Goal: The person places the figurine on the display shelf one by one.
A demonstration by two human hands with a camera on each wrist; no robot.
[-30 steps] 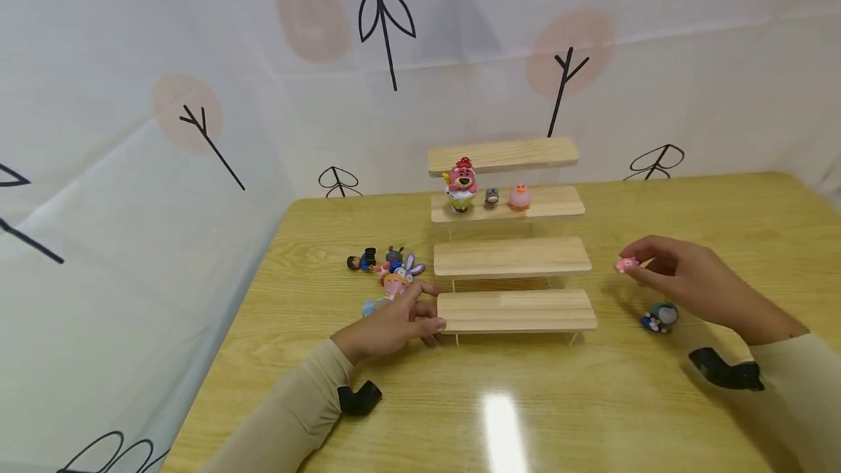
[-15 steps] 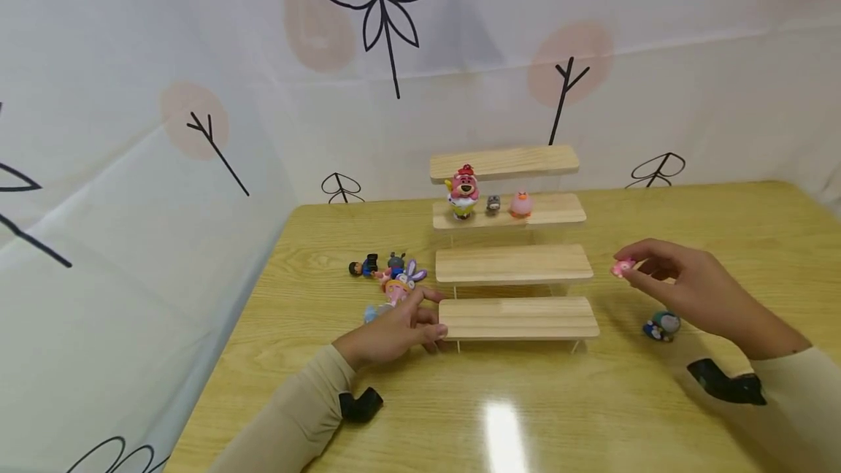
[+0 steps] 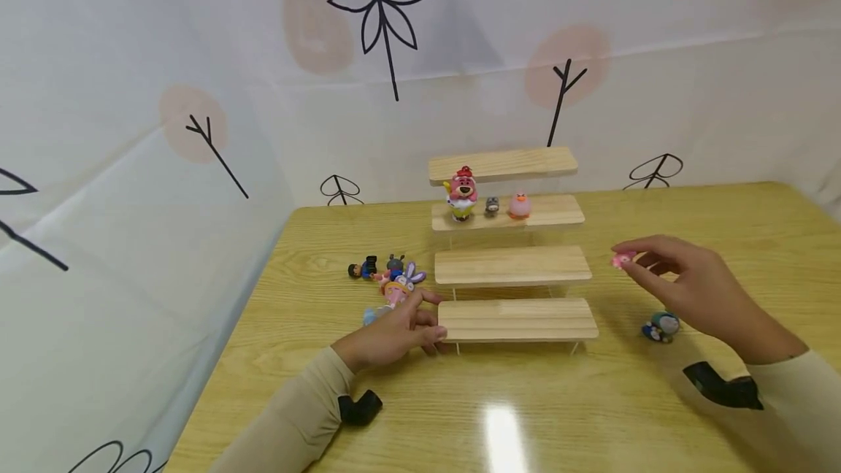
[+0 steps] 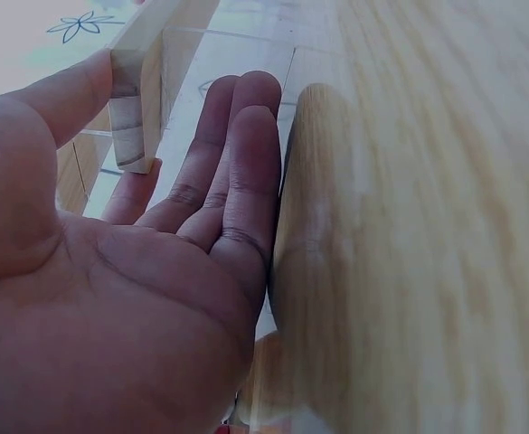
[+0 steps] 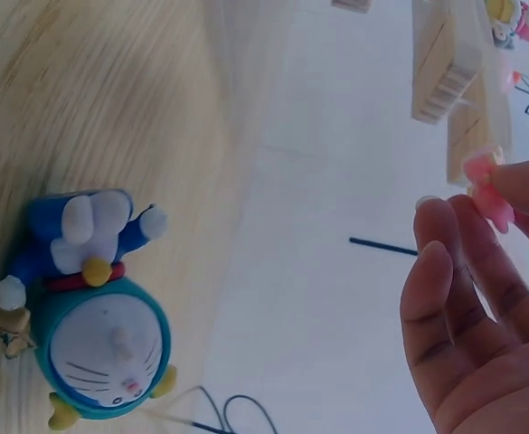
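Table (image 3: 420,422), wood-grained, under and in front of the four-board rack (image 3: 515,318), with a glare patch before the lowest board. Left hand (image 3: 394,331) at the left end of that board; board end held between thumb and forefinger, remaining fingers straight and close together. Blue toy (image 3: 662,326) lying on the table to the right of the rack. Right hand (image 3: 686,287) also to the right of the rack, above the table; fingers in a narrow pinch on the pink toy (image 3: 622,260), off the table and apart from the boards. Loose toys (image 3: 397,289) heaped left of the rack, partly behind the left hand. On the rack's second-highest board, left to right: bear toy (image 3: 463,192), small grey toy (image 3: 492,206), pink bird toy (image 3: 520,206). Behind the rack, printed cloth (image 3: 460,35).

Judged as a placing step, with the pink toy not yet set down and the rack probably being steadied. Next move judged to call for a leftward reach over a board, avoiding its edge, then a gentle upright release. Choice of board: not determinable.
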